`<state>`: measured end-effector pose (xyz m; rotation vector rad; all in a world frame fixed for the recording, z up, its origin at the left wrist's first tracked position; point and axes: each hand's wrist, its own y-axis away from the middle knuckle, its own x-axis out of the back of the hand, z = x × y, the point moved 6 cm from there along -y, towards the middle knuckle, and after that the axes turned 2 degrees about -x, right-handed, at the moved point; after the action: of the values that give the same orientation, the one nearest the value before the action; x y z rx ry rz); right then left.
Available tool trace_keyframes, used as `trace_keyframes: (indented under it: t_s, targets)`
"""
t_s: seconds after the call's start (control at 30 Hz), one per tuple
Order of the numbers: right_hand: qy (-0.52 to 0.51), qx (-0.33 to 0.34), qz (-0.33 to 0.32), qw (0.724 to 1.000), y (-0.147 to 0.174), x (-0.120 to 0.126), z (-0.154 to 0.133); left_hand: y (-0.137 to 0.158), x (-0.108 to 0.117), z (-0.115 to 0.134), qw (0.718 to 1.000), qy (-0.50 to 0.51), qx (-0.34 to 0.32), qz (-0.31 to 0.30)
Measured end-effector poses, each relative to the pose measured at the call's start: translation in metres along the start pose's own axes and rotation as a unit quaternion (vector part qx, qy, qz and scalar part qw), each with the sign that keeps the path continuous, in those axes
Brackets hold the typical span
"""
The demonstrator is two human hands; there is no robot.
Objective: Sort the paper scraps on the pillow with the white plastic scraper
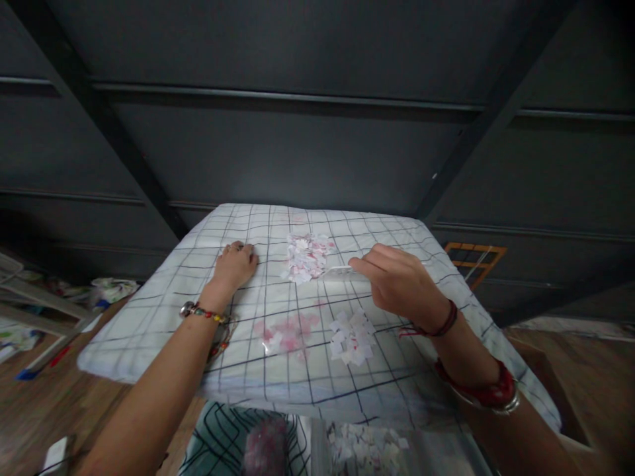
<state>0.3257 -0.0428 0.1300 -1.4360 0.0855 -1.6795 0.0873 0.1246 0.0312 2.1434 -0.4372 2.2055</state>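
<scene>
My right hand (397, 277) is closed around a thin, flat white strip (340, 272), its exact kind unclear. The strip's far end reaches the right edge of a heap of small white and pink paper pieces (306, 256). My left hand (235, 264) rests on the checked cloth (238, 360) to the left of that heap, holding nothing, its fingers bent and the thumb apart. Closer to me lie a smaller group of white paper pieces (353, 337) and a small clear plastic bag (278, 342) over a pink stain.
Below the table's front edge, a clear bag or container of paper pieces (364, 449) lies beside a pinkish bundle (266, 446). A dark panelled wall (278, 152) stands behind the table. An orange frame (479, 261) is at the right, a pale metal frame (44, 320) at the left.
</scene>
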Motion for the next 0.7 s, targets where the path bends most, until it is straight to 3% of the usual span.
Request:
trace_keyframes:
  t_s: [0.2, 0.7]
  targets:
    - [0.02, -0.008, 0.021, 1.0, -0.0013, 0.0025, 0.0004, -0.0018, -0.0028, -0.0015, 1.0, -0.01, -0.004, -0.008]
    - [-0.017, -0.004, -0.012, 1.0, -0.0025, 0.0004, -0.0044, 0.0006, 0.0013, 0.0009, 1.0, -0.009, 0.003, -0.005]
